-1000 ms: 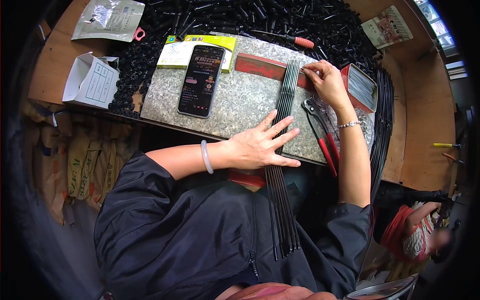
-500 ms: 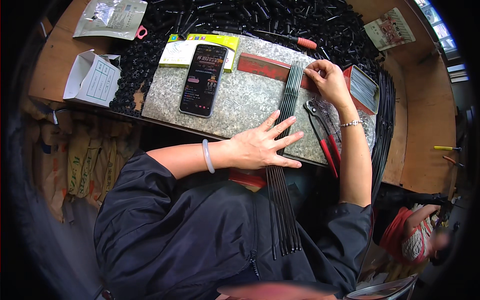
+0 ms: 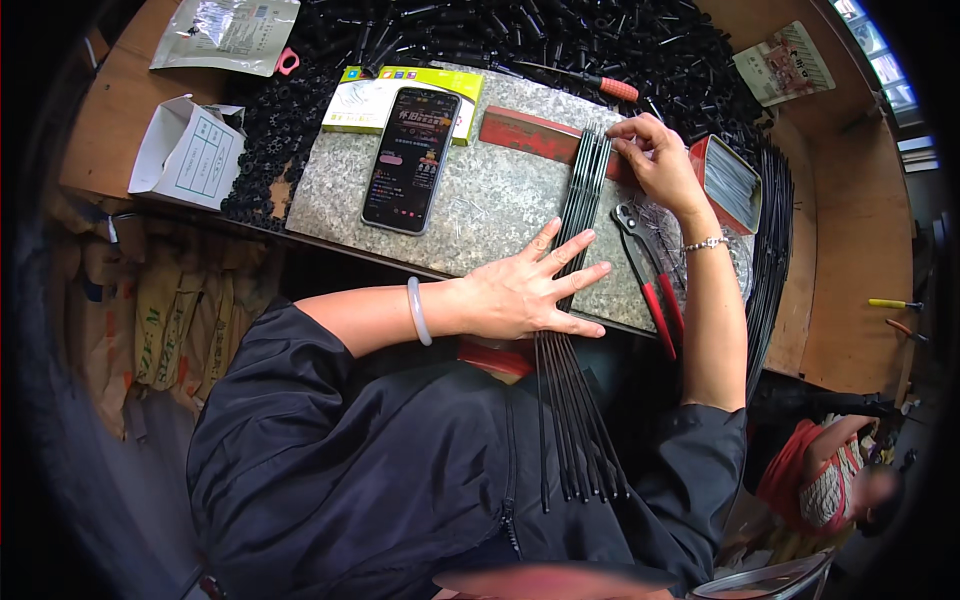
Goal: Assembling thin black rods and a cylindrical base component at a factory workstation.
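Note:
A bundle of thin black rods (image 3: 580,420) runs from the stone slab (image 3: 475,230) over its near edge, with the near ends fanned out above my lap. My left hand (image 3: 520,290) lies flat across the rods, fingers spread, pressing them on the slab. At their far ends, by a worn red metal bar (image 3: 530,135), my right hand (image 3: 655,165) has thumb and forefinger pinched together; anything between them is too small to make out. Red-handled pliers (image 3: 650,280) lie just right of the rods. Thin pins are scattered near the pliers.
A phone (image 3: 410,160) rests partly on a yellow-green box (image 3: 350,105). Beside my right hand stands a red tin (image 3: 725,185) of thin pins. A red-handled screwdriver (image 3: 618,89) and heaped black parts (image 3: 450,35) lie behind. A white carton (image 3: 190,155) stands left. Another person (image 3: 825,470) is at far right.
The near ends of the rods have fanned wider to the right. My right hand has shifted only slightly at the far ends; my left hand stays in place.

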`<state>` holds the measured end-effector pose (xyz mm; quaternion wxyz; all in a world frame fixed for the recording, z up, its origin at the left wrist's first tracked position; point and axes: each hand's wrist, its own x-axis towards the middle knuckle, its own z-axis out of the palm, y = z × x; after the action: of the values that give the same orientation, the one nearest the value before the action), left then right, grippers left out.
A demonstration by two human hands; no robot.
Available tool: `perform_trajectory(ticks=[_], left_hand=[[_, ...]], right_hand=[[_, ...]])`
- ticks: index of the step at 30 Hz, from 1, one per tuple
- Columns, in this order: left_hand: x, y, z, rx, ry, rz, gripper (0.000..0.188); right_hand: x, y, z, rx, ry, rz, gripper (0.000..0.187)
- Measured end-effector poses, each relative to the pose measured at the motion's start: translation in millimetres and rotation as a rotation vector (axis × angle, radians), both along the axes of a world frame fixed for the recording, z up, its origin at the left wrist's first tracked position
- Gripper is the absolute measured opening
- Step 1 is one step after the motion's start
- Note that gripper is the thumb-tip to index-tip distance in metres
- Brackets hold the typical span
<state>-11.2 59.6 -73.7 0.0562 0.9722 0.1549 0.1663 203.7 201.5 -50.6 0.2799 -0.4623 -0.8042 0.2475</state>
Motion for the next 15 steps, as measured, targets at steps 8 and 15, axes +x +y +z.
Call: perform_trajectory(ticks=[8, 15], left_hand=[[-0.1, -0.1, -1.4, -0.007, 0.002, 0.015, 0.056], [1.0, -1.1, -1.1, -0.057, -0.013, 0.021, 0.066]], right_hand=[[-0.4, 2.1, -5.1, -0.105, 0.032, -0.035, 0.012], [5.0, 6.6, -7.8, -0.007, 0.052, 0.046, 0.012]])
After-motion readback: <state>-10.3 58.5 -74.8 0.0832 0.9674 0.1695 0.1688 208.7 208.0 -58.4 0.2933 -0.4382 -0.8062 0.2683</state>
